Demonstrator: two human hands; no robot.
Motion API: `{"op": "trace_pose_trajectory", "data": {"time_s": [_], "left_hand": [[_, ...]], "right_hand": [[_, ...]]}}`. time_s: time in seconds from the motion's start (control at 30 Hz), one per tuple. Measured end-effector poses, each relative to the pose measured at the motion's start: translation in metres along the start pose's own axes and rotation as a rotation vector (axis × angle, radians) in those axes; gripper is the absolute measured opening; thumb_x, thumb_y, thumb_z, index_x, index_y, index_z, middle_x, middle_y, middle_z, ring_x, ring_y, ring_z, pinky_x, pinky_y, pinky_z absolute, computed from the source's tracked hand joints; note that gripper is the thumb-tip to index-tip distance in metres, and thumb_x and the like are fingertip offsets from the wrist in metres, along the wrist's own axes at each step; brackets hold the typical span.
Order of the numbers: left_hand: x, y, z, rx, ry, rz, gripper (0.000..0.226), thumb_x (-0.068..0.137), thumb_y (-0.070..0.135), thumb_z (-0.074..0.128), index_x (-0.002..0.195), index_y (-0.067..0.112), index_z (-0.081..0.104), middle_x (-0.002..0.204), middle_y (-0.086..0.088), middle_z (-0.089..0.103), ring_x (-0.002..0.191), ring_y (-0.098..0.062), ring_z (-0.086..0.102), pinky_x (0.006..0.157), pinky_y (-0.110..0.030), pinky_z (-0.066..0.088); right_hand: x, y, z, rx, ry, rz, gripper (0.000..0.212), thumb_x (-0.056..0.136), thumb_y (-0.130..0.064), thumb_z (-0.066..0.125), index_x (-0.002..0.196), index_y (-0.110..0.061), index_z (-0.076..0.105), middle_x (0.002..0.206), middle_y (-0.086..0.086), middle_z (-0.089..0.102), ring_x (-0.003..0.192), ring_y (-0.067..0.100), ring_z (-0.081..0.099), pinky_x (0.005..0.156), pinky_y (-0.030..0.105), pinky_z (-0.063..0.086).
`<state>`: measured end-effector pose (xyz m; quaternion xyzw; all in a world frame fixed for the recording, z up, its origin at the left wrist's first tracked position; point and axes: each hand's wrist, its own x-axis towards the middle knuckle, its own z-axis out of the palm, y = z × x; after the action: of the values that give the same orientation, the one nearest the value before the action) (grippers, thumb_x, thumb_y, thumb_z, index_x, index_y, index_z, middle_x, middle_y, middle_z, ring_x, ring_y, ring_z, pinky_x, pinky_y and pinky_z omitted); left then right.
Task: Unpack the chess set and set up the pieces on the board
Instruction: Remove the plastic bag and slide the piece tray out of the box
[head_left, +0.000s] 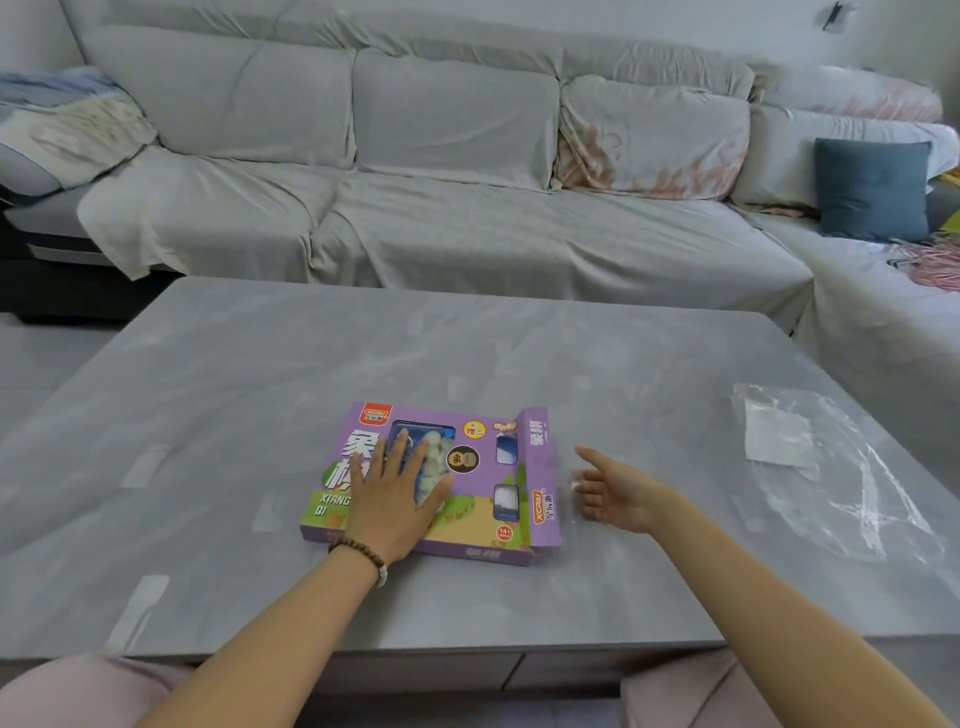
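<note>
Head view: presses left hand (387, 499) flat, fingers straight and spread, on the purple chess set box (475, 517) lying mid-table (260, 389) toward the near edge, holds right hand (615, 493) relaxed and empty just beside the box's opened right end flap (540, 457), with clear plastic wrap (841, 483) near the right edge.

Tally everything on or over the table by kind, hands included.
Purple chess box: 1
Clear plastic wrapper: 1
White paper slip: 1
Hands: 2, left hand flat on the box, right hand beside it
Total: 5
</note>
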<state>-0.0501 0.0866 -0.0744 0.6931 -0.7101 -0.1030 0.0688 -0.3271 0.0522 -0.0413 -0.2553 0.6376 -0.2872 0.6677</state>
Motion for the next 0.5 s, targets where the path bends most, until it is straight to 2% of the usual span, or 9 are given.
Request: {"op": "trace_pose_trajectory", "data": {"time_s": [0.1, 0.17, 0.2, 0.23, 0.27, 0.3, 0.4, 0.5], "left_hand": [[0.004, 0.002, 0.0, 0.007, 0.005, -0.012, 0.098, 0.065, 0.081, -0.011, 0.148, 0.032, 0.003, 0.157, 0.005, -0.008, 0.144, -0.021, -0.008, 0.116, -0.048, -0.003], [0.005, 0.006, 0.0, 0.042, -0.01, -0.014, 0.087, 0.075, 0.077, 0.0, 0.148, 0.03, 0.005, 0.157, 0.003, -0.008, 0.144, -0.024, -0.007, 0.115, -0.05, -0.002], [0.005, 0.011, 0.0, 0.048, -0.016, -0.009, 0.086, 0.076, 0.077, 0.001, 0.148, 0.03, 0.004, 0.157, 0.002, -0.009, 0.144, -0.025, -0.008, 0.114, -0.05, -0.003], [0.004, 0.017, 0.0, 0.044, -0.009, 0.005, 0.089, 0.074, 0.078, -0.002, 0.148, 0.03, 0.002, 0.157, 0.001, -0.008, 0.144, -0.027, -0.008, 0.114, -0.049, -0.005], [0.004, 0.024, 0.0, 0.034, 0.01, 0.033, 0.093, 0.069, 0.079, -0.006, 0.148, 0.031, 0.003, 0.157, 0.001, -0.006, 0.144, -0.027, -0.006, 0.114, -0.049, -0.005], [0.003, 0.033, 0.002, 0.023, 0.028, 0.07, 0.097, 0.065, 0.08, -0.01, 0.148, 0.032, 0.004, 0.157, 0.002, -0.004, 0.144, -0.027, -0.004, 0.114, -0.048, -0.005], [0.002, 0.057, 0.013, 0.014, 0.007, 0.174, 0.104, 0.057, 0.08, -0.026, 0.147, 0.037, 0.006, 0.157, 0.008, -0.002, 0.144, -0.022, -0.01, 0.113, -0.05, -0.008], [0.005, 0.061, 0.021, 0.029, -0.008, 0.187, 0.103, 0.057, 0.078, -0.031, 0.146, 0.04, 0.003, 0.157, 0.009, -0.002, 0.143, -0.02, -0.013, 0.113, -0.051, -0.009]], "right_hand": [[-0.006, 0.0, -0.034, -0.087, 0.149, -0.086, 0.031, 0.087, -0.04, 0.06, 0.087, -0.01, 0.052, 0.063, 0.004, 0.042, 0.051, 0.016, 0.04, 0.048, 0.024, 0.035], [-0.006, 0.004, -0.05, -0.309, 0.301, -0.172, 0.034, 0.089, -0.039, 0.057, 0.097, -0.006, 0.054, 0.073, 0.009, 0.049, 0.058, 0.019, 0.045, 0.056, 0.028, 0.039], [-0.004, 0.008, -0.056, -0.47, 0.402, -0.224, 0.039, 0.091, -0.04, 0.055, 0.108, -0.005, 0.054, 0.089, 0.015, 0.055, 0.074, 0.024, 0.054, 0.069, 0.031, 0.043], [0.0, 0.014, -0.06, -0.644, 0.506, -0.27, 0.047, 0.093, -0.04, 0.051, 0.124, -0.005, 0.049, 0.115, 0.019, 0.054, 0.101, 0.03, 0.055, 0.087, 0.035, 0.041], [0.001, 0.019, -0.062, -0.802, 0.581, -0.321, 0.054, 0.095, -0.041, 0.046, 0.136, -0.008, 0.039, 0.137, 0.018, 0.041, 0.125, 0.032, 0.041, 0.102, 0.036, 0.032], [0.0, 0.024, -0.062, -0.921, 0.607, -0.397, 0.055, 0.097, -0.041, 0.04, 0.143, -0.013, 0.029, 0.15, 0.014, 0.025, 0.138, 0.029, 0.025, 0.11, 0.036, 0.022], [0.0, 0.037, -0.049, -1.166, 0.494, -0.638, 0.052, 0.099, -0.044, 0.023, 0.149, -0.03, 0.012, 0.158, -0.002, 0.002, 0.145, 0.017, -0.001, 0.116, 0.034, 0.004], [0.003, 0.043, -0.034, -1.383, 0.338, -0.67, 0.059, 0.093, -0.055, 0.009, 0.148, -0.036, 0.008, 0.158, -0.008, -0.003, 0.145, 0.011, -0.008, 0.116, 0.032, -0.006]]}}
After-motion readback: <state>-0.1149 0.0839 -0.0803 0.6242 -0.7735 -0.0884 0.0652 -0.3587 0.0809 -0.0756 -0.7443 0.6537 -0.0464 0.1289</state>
